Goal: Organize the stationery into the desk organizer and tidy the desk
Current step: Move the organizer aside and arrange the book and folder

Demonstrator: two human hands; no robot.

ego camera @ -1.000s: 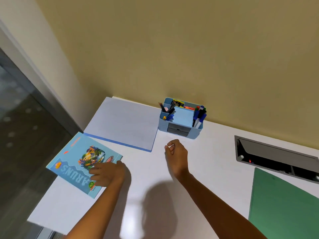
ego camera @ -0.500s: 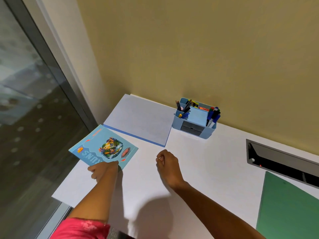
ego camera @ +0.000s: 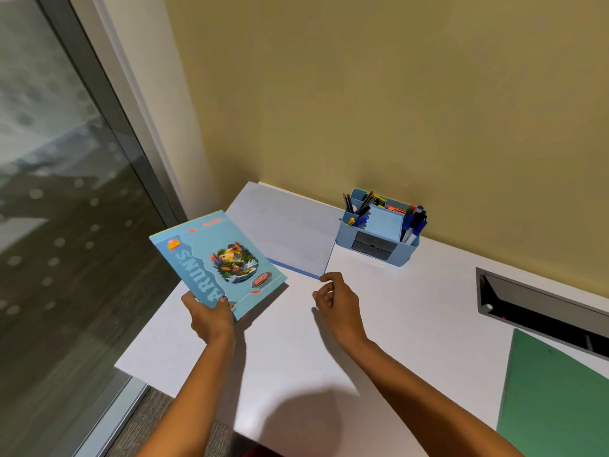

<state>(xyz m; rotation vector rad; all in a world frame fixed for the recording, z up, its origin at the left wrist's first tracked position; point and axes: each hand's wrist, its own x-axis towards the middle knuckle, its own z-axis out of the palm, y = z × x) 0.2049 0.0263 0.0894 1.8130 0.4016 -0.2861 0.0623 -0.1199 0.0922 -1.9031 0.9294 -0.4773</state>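
Left hand (ego camera: 211,319) pinches the book (ego camera: 217,262) at its lower edge, left of centre. It looks thin, light, probably floppy: grip near the spine. Right hand (ego camera: 336,300) is loosely curled, empty.

One wide-angle head-worn camera looks forward and down at the white desk (ego camera: 412,311) from close above. The yellow wall (ego camera: 379,94) fills its upper half.
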